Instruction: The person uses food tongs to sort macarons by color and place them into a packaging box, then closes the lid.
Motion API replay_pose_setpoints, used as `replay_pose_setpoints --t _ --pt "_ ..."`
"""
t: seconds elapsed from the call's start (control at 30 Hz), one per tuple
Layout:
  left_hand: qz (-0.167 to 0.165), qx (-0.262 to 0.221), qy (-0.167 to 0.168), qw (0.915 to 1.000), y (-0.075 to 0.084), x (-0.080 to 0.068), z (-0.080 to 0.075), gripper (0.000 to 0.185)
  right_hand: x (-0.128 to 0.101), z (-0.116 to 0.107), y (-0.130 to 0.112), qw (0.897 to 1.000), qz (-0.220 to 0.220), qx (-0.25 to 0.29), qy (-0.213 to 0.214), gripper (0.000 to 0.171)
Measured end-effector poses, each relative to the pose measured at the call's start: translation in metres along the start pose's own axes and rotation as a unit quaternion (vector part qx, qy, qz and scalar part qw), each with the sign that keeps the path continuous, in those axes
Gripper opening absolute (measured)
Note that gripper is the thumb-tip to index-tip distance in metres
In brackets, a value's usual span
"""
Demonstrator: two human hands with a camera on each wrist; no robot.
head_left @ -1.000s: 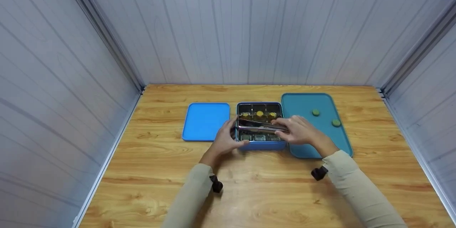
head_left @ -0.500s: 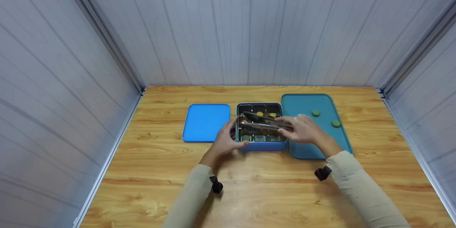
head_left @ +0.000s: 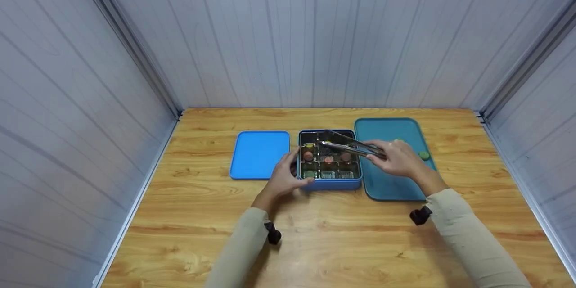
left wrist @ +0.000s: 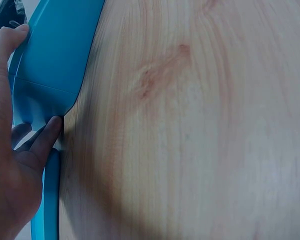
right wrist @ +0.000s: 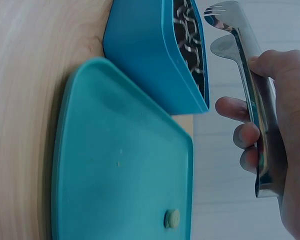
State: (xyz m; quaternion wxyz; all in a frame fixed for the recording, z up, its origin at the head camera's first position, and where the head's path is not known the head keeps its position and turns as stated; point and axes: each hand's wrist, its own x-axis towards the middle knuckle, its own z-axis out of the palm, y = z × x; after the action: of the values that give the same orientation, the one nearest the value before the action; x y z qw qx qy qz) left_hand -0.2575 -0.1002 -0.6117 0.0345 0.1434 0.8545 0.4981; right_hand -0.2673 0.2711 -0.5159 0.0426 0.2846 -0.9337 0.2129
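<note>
My left hand [head_left: 284, 175] holds the near left corner of a blue box [head_left: 333, 184], thumb at the front and fingers along the left side. Inside the box, a divided insert carries round reddish pieces [head_left: 308, 156] in the middle row and a green piece [head_left: 310, 174] in the front left compartment. Metal tongs [right wrist: 262, 110] are gripped in my right hand [head_left: 396, 157]. Their tips, one fork-shaped and one spoon-shaped, stand apart over the box's back part with nothing between them. Yellow pieces in the back row are partly hidden behind the tongs.
A teal tray [head_left: 389, 189] stands right of the box, bearing a round green piece [head_left: 424, 155] and another partly hidden behind my right hand. To the left lies a flat blue lid [head_left: 260, 155]. Panelled walls [head_left: 288, 36] enclose the wooden table [head_left: 328, 243].
The tongs' arms have spread apart, and my right hand has drawn them right and back, uncovering the reddish pieces and the green piece. My left hand keeps its place on the box.
</note>
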Motion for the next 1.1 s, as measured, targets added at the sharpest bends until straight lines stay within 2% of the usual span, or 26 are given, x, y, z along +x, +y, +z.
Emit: replay_pose_setpoints --t 0.2,0.33,0.6,1.1 --pt "-0.018 0.014 -0.002 0.9997 0.002 -0.001 -0.001 0.117 -0.006 -0.009 0.011 0.999 0.032 -0.002 0.002 0.042" --pt "-0.01 0.014 -0.002 0.9998 -0.003 0.002 0.0 0.12 -0.012 -0.014 0.019 0.999 0.052 -0.01 0.011 0.042" --pt "-0.013 -0.006 -0.012 0.9998 0.001 0.003 0.0 0.114 -0.024 -0.024 0.037 0.996 0.079 -0.01 0.03 0.042" --pt "-0.013 -0.003 -0.008 0.9999 0.0 0.001 0.001 0.113 -0.046 -0.038 0.064 0.989 0.138 -0.03 0.035 0.043"
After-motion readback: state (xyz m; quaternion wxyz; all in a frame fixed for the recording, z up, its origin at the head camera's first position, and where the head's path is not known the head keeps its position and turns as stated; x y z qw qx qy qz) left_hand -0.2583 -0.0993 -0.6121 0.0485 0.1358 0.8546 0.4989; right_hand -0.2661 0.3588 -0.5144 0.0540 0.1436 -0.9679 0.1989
